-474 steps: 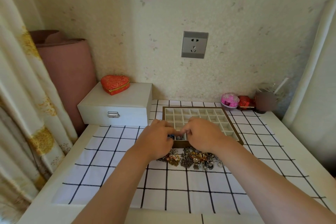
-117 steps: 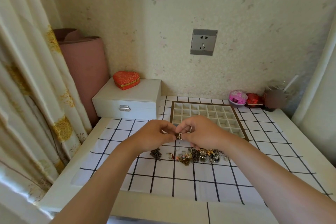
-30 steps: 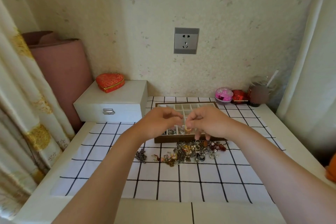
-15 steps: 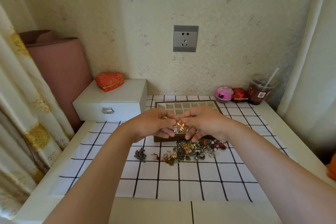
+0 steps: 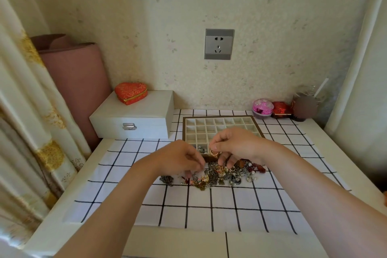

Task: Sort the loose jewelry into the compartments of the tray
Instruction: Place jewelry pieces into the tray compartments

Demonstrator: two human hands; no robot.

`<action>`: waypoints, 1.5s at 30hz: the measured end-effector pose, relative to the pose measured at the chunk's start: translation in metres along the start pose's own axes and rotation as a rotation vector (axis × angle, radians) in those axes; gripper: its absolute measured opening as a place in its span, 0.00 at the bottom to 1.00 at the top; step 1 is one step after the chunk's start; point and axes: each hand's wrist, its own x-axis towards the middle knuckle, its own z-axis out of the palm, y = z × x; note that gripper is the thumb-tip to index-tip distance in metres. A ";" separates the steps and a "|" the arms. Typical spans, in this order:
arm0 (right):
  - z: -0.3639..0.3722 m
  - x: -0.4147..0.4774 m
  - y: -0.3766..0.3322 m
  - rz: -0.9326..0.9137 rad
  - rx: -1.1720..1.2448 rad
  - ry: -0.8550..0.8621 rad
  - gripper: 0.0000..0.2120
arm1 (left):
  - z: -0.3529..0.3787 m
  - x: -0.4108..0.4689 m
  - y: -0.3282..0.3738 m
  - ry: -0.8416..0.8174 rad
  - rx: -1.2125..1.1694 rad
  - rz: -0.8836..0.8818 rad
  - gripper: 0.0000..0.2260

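Right grip: clamped on ring over tray.
Left grip: in pile; I cannot tell.
Risk: ring slips, wrong compartment.

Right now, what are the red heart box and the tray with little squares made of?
Red heart-shaped box: looks like patterned fabric, maybe brocade, with a gold seam. Compartment tray: brown frame, perhaps wood; pale matte lining, possibly velvet.

White table, checked cloth, white box

Black-grid white cloth, red heart box
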 end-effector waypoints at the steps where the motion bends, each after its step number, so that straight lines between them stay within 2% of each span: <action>1: 0.000 0.001 0.000 -0.012 0.013 0.039 0.05 | -0.001 0.001 0.001 0.039 -0.013 0.021 0.05; 5: -0.002 0.002 -0.005 -0.071 0.087 0.153 0.06 | -0.004 0.007 0.010 0.209 -0.119 0.071 0.06; 11: -0.006 0.002 -0.010 -0.143 0.259 0.286 0.08 | 0.000 0.020 0.027 0.269 -0.261 0.081 0.06; 15: -0.011 -0.001 -0.009 -0.204 0.248 0.357 0.05 | 0.003 0.028 0.035 0.355 -0.298 0.123 0.06; 21: -0.023 -0.006 -0.005 -0.382 -0.239 0.418 0.05 | 0.005 0.040 0.037 0.454 -0.251 0.148 0.03; 26: -0.028 -0.002 0.005 -0.420 -0.454 0.418 0.03 | 0.003 0.041 0.032 0.340 -0.173 0.187 0.06; 30: -0.029 0.001 0.011 -0.393 -0.693 0.404 0.04 | 0.009 0.047 0.021 0.343 0.103 0.188 0.07; 32: -0.031 0.003 0.015 -0.316 -0.826 0.363 0.04 | 0.012 0.047 0.017 0.379 0.265 0.168 0.09; 36: -0.031 0.006 0.022 -0.182 -0.887 0.250 0.05 | 0.019 0.046 0.009 0.367 0.589 0.154 0.23; 39: -0.027 0.008 0.020 -0.182 -0.957 0.252 0.06 | 0.023 0.050 0.004 0.373 0.663 0.163 0.26; 45: -0.018 0.019 0.008 -0.111 -1.260 0.187 0.09 | 0.016 0.049 -0.001 0.322 0.607 0.161 0.21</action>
